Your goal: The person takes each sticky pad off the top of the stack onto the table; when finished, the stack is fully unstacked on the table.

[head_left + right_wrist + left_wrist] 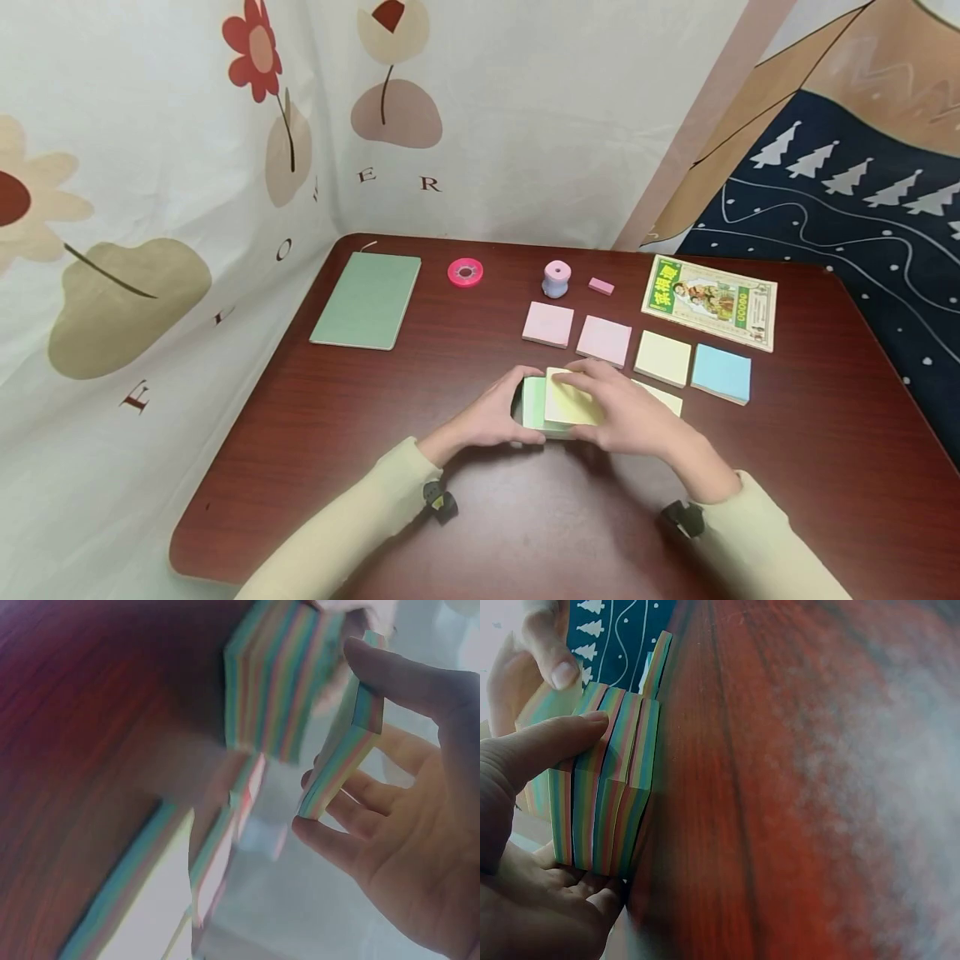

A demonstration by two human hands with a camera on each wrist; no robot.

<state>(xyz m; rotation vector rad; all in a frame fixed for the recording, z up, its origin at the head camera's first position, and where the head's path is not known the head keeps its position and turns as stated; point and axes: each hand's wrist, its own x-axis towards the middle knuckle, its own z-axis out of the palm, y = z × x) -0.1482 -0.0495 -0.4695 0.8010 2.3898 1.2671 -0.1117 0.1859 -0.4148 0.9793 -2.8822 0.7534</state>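
Note:
A stack of sticky note pads [604, 787] with striped edges stands on the table, a pale green pad [533, 404] on top. My left hand [495, 414] grips the stack from the left, thumb on the near side and fingers on the far side. Over the stack, shifted to the right, my right hand [633, 410] holds a yellow sticky note pad [567, 402] between thumb and fingers. In the right wrist view this held pad [346, 761] is apart from the stack [274, 682]. Another yellow pad [667, 400] lies partly hidden behind the right hand.
Beyond the hands lie two pink pads [548, 324], a yellow pad [663, 358] and a blue pad [721, 373]. Farther back are a green notebook [367, 302], a pink ring [454, 272], a pink-and-blue spool-shaped item [556, 282], a small pink block [601, 287] and an illustrated booklet [708, 302].

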